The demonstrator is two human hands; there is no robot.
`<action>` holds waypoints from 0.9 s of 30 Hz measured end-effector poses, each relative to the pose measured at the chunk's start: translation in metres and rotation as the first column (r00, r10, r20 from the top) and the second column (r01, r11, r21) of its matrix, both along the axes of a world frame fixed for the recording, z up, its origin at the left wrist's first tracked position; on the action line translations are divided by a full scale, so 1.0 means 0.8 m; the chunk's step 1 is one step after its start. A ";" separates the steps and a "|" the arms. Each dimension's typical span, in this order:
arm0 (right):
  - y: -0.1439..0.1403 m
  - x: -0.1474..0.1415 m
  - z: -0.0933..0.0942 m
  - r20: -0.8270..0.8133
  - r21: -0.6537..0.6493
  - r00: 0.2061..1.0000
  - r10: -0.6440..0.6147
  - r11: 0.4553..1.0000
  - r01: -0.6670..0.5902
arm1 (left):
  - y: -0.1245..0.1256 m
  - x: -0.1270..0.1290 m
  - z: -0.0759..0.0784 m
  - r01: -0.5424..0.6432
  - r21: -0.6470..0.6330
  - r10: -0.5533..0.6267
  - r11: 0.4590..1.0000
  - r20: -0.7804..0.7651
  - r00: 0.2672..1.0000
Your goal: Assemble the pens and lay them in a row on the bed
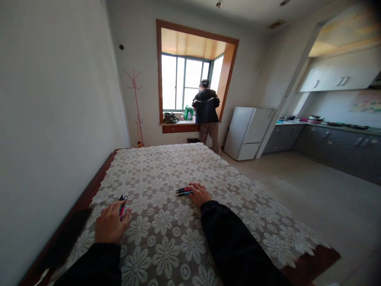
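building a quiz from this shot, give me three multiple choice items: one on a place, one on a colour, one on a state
1. Where do the pens by the right hand lie?
A. on the lace cloth
B. on the floor
C. on the fridge

2. What colour is the coat stand in the corner?
A. black
B. pink
C. green

3. What is the left hand doing?
A. lying flat and empty
B. hanging off the table
C. holding pens

Answers:
1 A, the pens rest on the lace cloth at the fingertips.
2 B, the coat stand is pink against the wall.
3 C, pen tips poke out from its fingers.
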State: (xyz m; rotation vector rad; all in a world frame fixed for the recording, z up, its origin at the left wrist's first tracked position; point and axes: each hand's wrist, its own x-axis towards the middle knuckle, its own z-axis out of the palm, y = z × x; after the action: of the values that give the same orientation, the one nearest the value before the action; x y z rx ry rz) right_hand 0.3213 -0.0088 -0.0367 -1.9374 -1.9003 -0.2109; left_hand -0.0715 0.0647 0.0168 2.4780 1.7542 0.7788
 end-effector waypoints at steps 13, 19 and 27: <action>-0.001 0.000 -0.002 -0.039 0.008 0.999 -0.034 0.999 0.035 | 0.009 -0.010 -0.016 -0.088 -0.096 0.077 0.991 -0.120 0.990; 0.001 0.003 -0.005 -0.025 0.015 0.999 -0.035 0.999 0.036 | 0.008 -0.010 -0.017 -0.095 -0.129 0.079 0.987 -0.125 0.989; -0.008 -0.008 0.014 -0.032 0.146 0.999 -0.010 0.989 0.015 | 0.013 -0.008 -0.012 -0.069 -0.101 0.073 0.992 0.042 0.996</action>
State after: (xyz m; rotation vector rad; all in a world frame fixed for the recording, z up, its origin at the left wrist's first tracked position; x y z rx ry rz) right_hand 0.3152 -0.0150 -0.0256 -1.8451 -1.8006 -0.3126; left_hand -0.0780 0.0749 0.0071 2.3279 1.8269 0.7270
